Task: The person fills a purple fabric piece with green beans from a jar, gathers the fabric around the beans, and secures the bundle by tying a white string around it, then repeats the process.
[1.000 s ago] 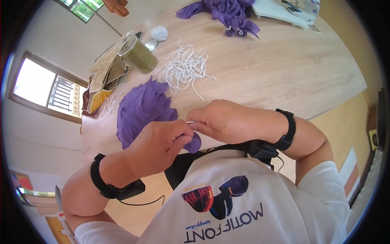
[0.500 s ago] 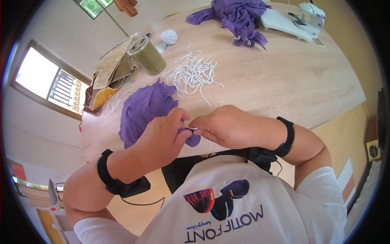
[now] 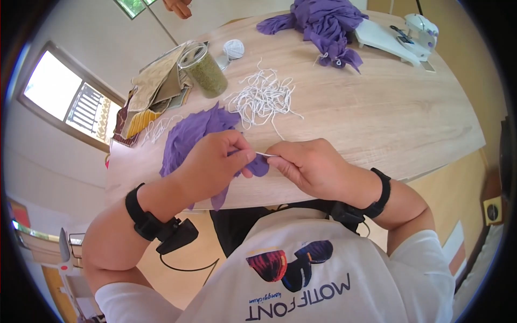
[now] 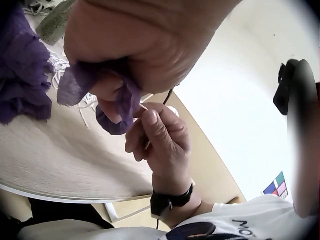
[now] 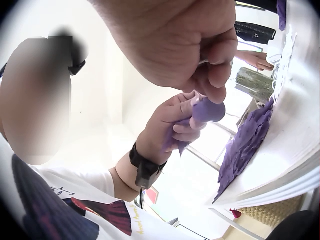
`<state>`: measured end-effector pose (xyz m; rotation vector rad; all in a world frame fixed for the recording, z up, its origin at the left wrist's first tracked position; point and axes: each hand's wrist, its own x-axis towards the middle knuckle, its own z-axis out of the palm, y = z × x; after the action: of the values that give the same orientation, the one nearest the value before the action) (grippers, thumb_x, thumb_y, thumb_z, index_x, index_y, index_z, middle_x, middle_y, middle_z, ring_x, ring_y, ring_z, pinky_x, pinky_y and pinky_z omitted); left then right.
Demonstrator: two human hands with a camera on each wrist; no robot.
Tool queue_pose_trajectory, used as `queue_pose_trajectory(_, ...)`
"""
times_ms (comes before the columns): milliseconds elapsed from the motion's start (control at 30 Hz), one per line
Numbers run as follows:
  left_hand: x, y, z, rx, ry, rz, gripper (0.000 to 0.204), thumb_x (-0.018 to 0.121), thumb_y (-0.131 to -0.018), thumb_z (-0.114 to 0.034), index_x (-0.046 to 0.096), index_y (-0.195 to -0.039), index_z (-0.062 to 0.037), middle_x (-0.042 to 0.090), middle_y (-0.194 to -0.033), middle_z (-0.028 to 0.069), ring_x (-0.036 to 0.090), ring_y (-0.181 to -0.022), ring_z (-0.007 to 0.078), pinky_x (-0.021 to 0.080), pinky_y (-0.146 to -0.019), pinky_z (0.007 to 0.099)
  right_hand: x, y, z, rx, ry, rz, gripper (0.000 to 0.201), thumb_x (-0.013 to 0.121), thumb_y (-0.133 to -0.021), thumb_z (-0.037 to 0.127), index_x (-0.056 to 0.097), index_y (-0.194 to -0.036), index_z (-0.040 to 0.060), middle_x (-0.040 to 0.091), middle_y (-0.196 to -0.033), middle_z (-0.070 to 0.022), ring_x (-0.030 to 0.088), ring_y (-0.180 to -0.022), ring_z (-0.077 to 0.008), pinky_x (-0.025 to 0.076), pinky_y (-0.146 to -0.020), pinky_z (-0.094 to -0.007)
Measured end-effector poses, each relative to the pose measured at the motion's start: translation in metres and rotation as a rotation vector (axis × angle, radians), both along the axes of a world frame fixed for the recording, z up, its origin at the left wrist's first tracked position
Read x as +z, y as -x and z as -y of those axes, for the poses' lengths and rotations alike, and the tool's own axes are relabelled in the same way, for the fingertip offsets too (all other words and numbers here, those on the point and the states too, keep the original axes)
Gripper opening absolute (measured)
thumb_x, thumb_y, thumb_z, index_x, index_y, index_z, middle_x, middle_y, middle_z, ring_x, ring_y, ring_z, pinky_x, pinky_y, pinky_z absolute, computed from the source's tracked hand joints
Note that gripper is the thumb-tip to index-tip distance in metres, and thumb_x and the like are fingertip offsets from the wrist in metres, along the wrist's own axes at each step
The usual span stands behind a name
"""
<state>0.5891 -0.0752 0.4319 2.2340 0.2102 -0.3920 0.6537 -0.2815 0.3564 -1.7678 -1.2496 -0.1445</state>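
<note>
In the head view the left hand (image 3: 211, 161) grips a gathered piece of purple cloth (image 3: 259, 166), whose rounded end pokes out past the fingers. The right hand (image 3: 315, 166) pinches a short white string (image 3: 265, 154) that runs tight to the left hand. In the left wrist view the purple cloth (image 4: 120, 107) winds round the left fingers, and the right hand (image 4: 167, 137) pinches the string beside it. The right wrist view shows the bunched cloth (image 5: 207, 110) just past the curled right fingers. A purple cloth pile (image 3: 188, 132) lies behind the left hand.
On the table (image 3: 388, 118) lie loose white strings (image 3: 264, 97), a jar (image 3: 204, 72), a yarn ball (image 3: 233, 49) and folded fabrics (image 3: 156, 86). At the back are a larger purple cloth (image 3: 328, 24) and a small sewing machine (image 3: 420, 35). Another person's hand (image 3: 177, 7) shows at top.
Both hands have risen slightly, and the gap between them has widened with more white string showing. A strip of purple cloth now hangs below the left hand. The table scene has shifted right in view.
</note>
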Motion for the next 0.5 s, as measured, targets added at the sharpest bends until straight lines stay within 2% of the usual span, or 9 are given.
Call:
queue_pose_trajectory(167,0.001,-0.003,-0.001,0.136,0.14,0.004,0.013,0.06,-0.097,-0.02,0.062,-0.096,-0.0069,0.07,-0.08,0.0037,0.044,-0.056,0.0004,0.037,-0.051,0.0166,0.001,0.009,0.004,-0.042,-0.035,0.096,0.01,0.062,-0.092,0.018,0.061,-0.091,0.0082,0.062,-0.074,-0.0108,0.062,-0.068,-0.0333,0.049,-0.056,-0.0422)
queue_pose_trajectory(200,0.001,-0.003,0.0,0.148,0.141,0.002,0.013,0.061,-0.097,-0.02,0.062,-0.096,-0.0065,0.07,-0.08,0.0036,0.044,-0.056,0.0006,0.037,-0.051,0.0167,0.001,0.011,0.004,-0.042,-0.026,0.105,0.009,0.062,-0.091,0.017,0.062,-0.091,0.008,0.062,-0.074,-0.0103,0.062,-0.068,-0.0328,0.049,-0.056,-0.0418)
queue_pose_trajectory(300,0.0,-0.005,0.005,0.178,0.162,0.012,0.013,0.063,-0.096,-0.019,0.062,-0.096,-0.0055,0.07,-0.081,0.0034,0.045,-0.057,0.001,0.037,-0.051,0.0169,-0.008,0.018,-0.001,0.011,-0.059,0.005,0.008,0.062,-0.09,0.015,0.063,-0.093,0.0067,0.063,-0.076,-0.0108,0.062,-0.067,-0.0325,0.049,-0.055,-0.0405)
queue_pose_trajectory(400,-0.001,-0.004,0.009,0.186,0.197,0.052,0.014,0.065,-0.094,-0.019,0.061,-0.096,-0.0049,0.07,-0.082,0.0035,0.046,-0.057,0.0012,0.037,-0.05,0.0169,-0.023,0.019,-0.006,0.172,-0.072,-0.195,0.013,0.058,-0.092,0.01,0.064,-0.102,0.0043,0.067,-0.084,-0.0106,0.065,-0.066,-0.0251,0.051,-0.055,-0.0347)
queue_pose_trajectory(500,0.004,0.001,0.012,0.139,0.22,0.059,0.013,0.066,-0.093,-0.015,0.06,-0.096,-0.0041,0.069,-0.082,0.0039,0.049,-0.06,0.002,0.039,-0.052,0.0178,-0.019,0.023,-0.007,0.385,0.037,-1.016,0.021,0.051,-0.099,0.008,0.065,-0.115,0.0023,0.072,-0.09,-0.0092,0.067,-0.069,-0.0158,0.052,-0.06,-0.0263)
